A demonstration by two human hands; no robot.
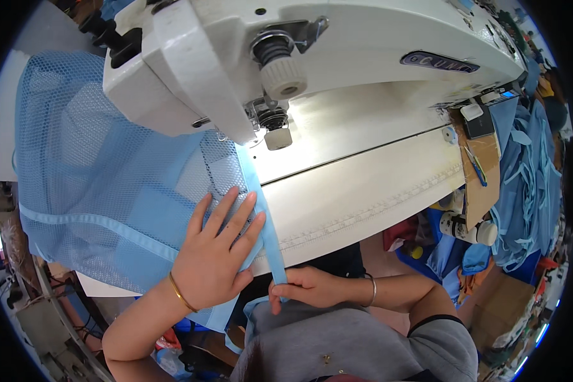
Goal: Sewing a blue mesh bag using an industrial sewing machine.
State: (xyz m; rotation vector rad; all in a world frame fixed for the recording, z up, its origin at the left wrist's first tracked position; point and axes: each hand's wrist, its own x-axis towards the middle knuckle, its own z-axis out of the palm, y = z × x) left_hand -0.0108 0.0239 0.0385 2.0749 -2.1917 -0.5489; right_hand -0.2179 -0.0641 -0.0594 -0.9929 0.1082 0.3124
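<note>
My left hand (216,254) lies flat on light blue mesh fabric (76,146), its fingers spread and pointing toward the sewing machine (191,70). A narrow light blue fabric strip (272,239) runs along the mesh's right edge, from under the machine's needle area to the table's front edge. There my right hand (305,286) pinches the strip between thumb and fingers. The left fingertips rest close beside the strip. The needle itself is hidden behind the machine head. The mesh spreads over the left of the table and drapes past its front edge.
The white machine table (363,184) has a printed ruler along its front. At its right end are a bobbin (450,135), a small blue tool (476,169) and brown cardboard (484,197). Beyond hang blue fabric pieces (525,184); a white bottle (468,229) lies below the table's edge.
</note>
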